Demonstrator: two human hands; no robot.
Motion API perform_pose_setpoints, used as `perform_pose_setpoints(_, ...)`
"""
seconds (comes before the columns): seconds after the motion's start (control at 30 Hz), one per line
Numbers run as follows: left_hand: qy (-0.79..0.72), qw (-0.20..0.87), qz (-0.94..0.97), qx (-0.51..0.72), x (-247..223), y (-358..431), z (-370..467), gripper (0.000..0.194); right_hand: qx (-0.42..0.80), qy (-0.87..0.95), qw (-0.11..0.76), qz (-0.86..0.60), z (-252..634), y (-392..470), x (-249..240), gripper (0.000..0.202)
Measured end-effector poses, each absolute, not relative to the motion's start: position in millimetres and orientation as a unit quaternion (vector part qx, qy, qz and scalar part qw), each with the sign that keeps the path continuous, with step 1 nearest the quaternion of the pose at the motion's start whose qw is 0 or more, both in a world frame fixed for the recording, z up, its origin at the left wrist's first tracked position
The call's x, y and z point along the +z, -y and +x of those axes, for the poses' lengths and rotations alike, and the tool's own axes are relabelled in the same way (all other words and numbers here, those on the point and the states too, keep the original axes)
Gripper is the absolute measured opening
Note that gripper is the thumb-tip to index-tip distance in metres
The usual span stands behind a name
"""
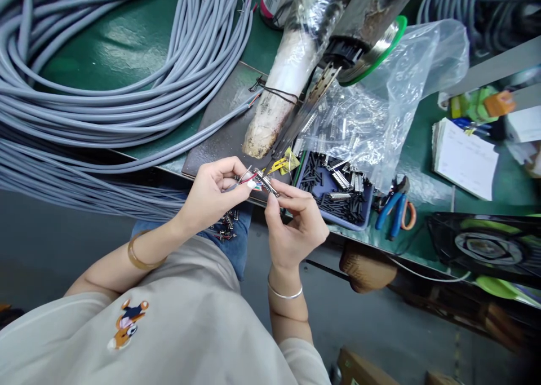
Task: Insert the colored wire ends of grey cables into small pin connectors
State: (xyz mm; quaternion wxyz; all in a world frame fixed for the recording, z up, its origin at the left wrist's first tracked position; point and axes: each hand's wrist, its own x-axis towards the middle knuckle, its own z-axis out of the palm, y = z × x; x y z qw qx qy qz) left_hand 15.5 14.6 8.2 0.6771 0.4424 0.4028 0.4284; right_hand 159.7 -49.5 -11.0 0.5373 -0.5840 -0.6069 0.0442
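Observation:
My left hand (pixel 222 187) is closed in a pinch on the stripped end of a grey cable, whose thin coloured wires (pixel 254 183) fan out past the fingertips. Between thumb and fingers, my right hand (pixel 293 216) holds a small metal multi-pin connector (pixel 266 183). Wires and connector meet between the two hands; whether they are joined I cannot tell. Just beyond them is a yellow tag-like piece (pixel 284 162) close to the tips of thin dark rods. More connectors (pixel 228 224) lie on my lap, partly covered by my left arm.
A blue tray (pixel 367 213) of black sleeves and connectors sits right of my hands. Behind it are a clear plastic bag (pixel 406 86) and a solder spool (pixel 386 49). Blue-handled pliers (pixel 395 207), a paper stack (pixel 465 156) and a black fan (pixel 486 247) lie rightward. Grey cable coils (pixel 127 100) fill the left.

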Motion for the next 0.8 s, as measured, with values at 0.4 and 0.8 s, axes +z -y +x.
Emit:
perform_pose_setpoints(0.4,-0.414,0.616,0.482,0.465,9.8,-13.5,21.9,0.01,-0.028,0.645,0.504,-0.574,161.1,44.1,-7.8,0.019)
perform_pose_setpoints(0.8,-0.43,0.634,0.467,0.441,9.4,-13.1,21.1,0.014,-0.105,0.686,0.446,-0.565,160.2,49.3,-10.3,0.017)
